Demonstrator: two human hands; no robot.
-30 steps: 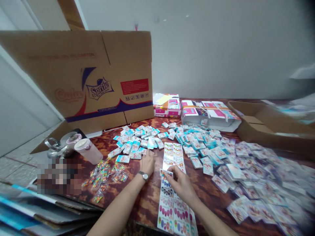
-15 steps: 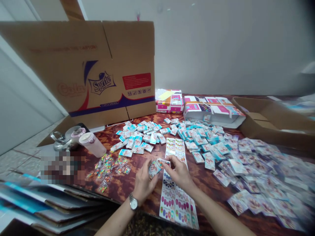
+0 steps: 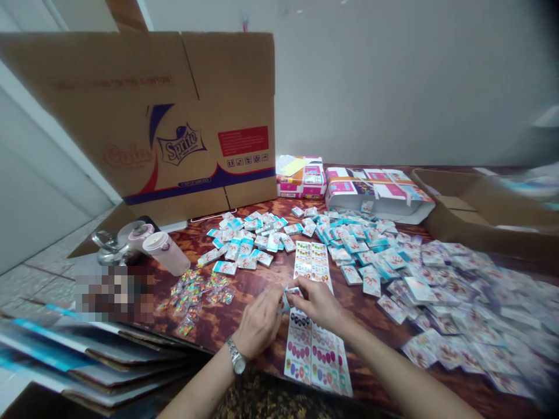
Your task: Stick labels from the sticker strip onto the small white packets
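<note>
White walls close in a wood-grain table (image 3: 244,326), with an opened-out Sprite carton (image 3: 174,116) propped at its far left corner. Blue-and-white packets (image 3: 454,302) spread across the right side and far middle, leaving the near edge open for printed sheets (image 3: 312,355) laid flat. Above them, the left hand (image 3: 257,323) and right hand (image 3: 317,302) bring their fingers narrowly together, pinching 1 small packet (image 3: 288,297) between them.

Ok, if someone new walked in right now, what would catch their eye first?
A large Sprite carton stands at the back left of the table. Masses of small blue-and-white packets spread across the middle and right. Near the front, the left hand and right hand meet over a small packet above a colourful printed sheet.
</note>
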